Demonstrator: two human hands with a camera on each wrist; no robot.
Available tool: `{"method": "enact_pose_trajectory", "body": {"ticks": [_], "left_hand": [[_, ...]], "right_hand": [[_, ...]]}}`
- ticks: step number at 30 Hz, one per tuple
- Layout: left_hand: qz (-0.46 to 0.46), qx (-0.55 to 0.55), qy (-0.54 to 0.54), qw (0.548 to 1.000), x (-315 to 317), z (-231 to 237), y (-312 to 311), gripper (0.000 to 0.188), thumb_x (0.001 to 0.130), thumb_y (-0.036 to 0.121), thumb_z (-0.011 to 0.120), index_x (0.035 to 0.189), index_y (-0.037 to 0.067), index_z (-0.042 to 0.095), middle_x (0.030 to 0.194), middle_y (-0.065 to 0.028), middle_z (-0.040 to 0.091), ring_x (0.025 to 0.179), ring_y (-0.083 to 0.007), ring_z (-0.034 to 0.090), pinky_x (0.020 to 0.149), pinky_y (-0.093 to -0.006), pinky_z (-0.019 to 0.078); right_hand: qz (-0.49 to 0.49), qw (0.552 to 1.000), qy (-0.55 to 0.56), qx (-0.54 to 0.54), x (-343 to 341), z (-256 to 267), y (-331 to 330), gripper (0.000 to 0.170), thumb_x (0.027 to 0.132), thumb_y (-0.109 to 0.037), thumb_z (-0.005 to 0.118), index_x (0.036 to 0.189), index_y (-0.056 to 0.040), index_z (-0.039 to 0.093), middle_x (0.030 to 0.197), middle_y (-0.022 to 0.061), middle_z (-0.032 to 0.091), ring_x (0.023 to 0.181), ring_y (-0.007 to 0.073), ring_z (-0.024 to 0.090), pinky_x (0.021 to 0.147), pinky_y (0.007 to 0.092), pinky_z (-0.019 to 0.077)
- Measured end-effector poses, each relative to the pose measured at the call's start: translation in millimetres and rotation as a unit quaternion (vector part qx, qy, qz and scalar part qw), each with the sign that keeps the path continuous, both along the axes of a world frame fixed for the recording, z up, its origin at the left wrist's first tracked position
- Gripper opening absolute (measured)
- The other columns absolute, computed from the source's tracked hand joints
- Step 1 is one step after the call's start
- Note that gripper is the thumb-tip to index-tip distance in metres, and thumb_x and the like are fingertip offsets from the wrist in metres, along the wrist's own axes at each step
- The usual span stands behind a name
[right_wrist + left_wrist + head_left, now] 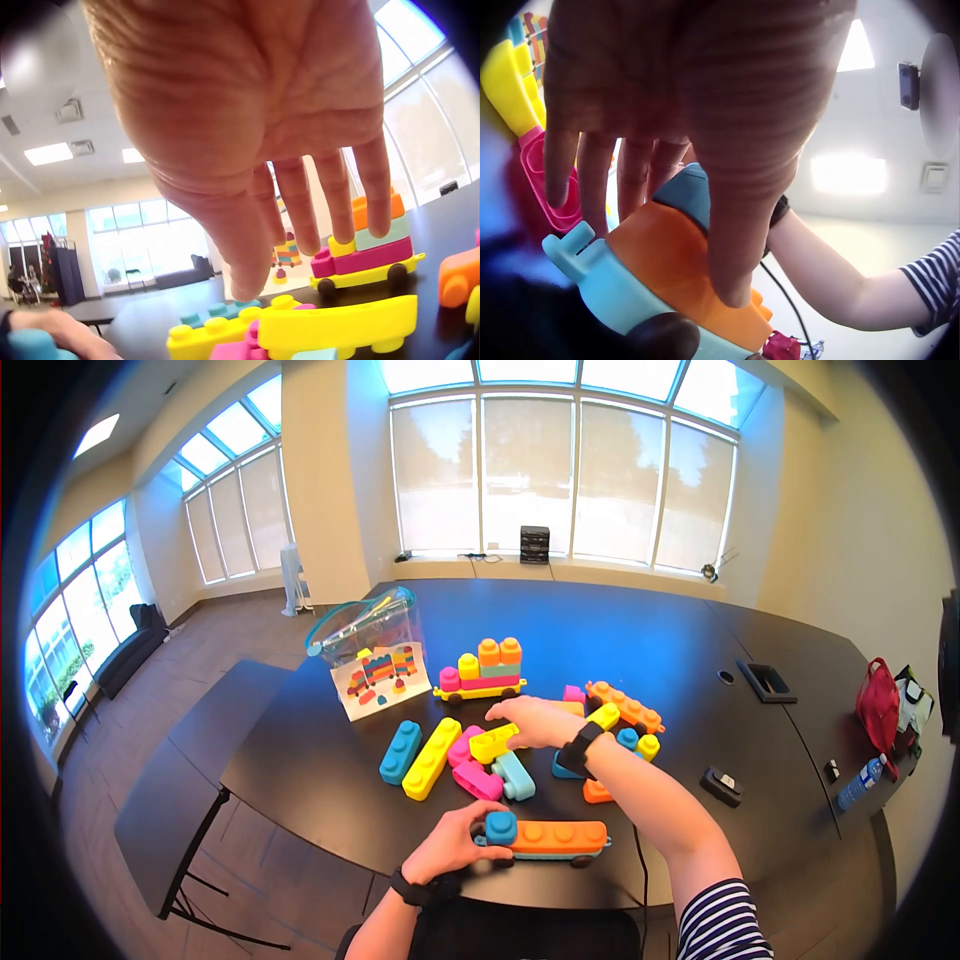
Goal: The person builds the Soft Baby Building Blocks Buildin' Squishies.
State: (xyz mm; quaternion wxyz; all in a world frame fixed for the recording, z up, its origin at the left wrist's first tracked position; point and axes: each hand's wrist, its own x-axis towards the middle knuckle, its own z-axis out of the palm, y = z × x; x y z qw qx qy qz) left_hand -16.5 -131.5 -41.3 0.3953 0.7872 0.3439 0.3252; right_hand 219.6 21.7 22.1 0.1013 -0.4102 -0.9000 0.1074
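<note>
My left hand (452, 844) holds a toy train car near the table's front edge, its thumb on one side and fingers on the other. The car has a light blue wheeled base (622, 292), a long orange block (562, 834) and a small blue block (500, 826) on its left end. My right hand (540, 724) reaches over a pile of blocks, fingers extended and spread. Close below it is a curved yellow block (337, 326), lying on pink blocks (478, 782) and a light blue block (514, 776). Nothing shows between the right fingers and thumb.
Behind the pile stands a finished-looking yellow-based train car (480, 690) stacked with blocks. A picture card (380, 682) leans against a clear bag (385, 625). Teal (401, 752) and yellow (432, 760) long blocks lie left; an orange car base (625, 706) lies right. A black case (722, 786) lies further right.
</note>
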Motion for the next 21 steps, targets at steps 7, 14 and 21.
{"method": "enact_pose_trajectory", "body": {"ticks": [7, 14, 21], "left_hand": [[-0.016, -0.066, -0.030, 0.997, -1.6, -2.1, 3.5, 0.050, 0.082, 0.008, 0.090, 0.126, 0.002, 0.068, 0.113, -0.0087, 0.075, 0.104, -0.0182, 0.074, 0.099, -0.0371, 0.0603], [-0.006, -0.045, -0.015, 0.999, -1.5, -1.9, 1.9, 0.052, 0.081, 0.006, 0.089, 0.128, 0.003, 0.068, 0.116, -0.0109, 0.075, 0.108, -0.0259, 0.074, 0.098, -0.0391, 0.0610], [-0.006, -0.039, -0.016, 0.999, -3.5, -4.3, 0.9, 0.050, 0.082, 0.007, 0.089, 0.127, 0.002, 0.068, 0.117, -0.0117, 0.074, 0.110, -0.0266, 0.074, 0.100, -0.0404, 0.0601]], "right_hand": [[-0.007, 0.990, -0.142, -0.022, -39.6, -36.3, 36.0, 0.060, 0.079, -0.006, 0.079, 0.137, -0.0157, 0.066, 0.126, 0.0115, 0.072, 0.121, 0.0326, 0.066, 0.096, 0.0476, 0.0572], [0.022, 0.990, -0.086, 0.111, -23.8, -24.6, 10.9, 0.064, 0.077, -0.001, 0.077, 0.138, -0.0175, 0.063, 0.118, 0.0164, 0.063, 0.109, 0.0408, 0.067, 0.092, 0.0474, 0.0587], [-0.079, 0.976, 0.171, 0.109, 43.9, 50.0, -89.1, 0.044, 0.074, -0.009, 0.081, 0.112, -0.0048, 0.059, 0.110, 0.0163, 0.064, 0.100, 0.0387, 0.067, 0.089, 0.0432, 0.0552]]}}
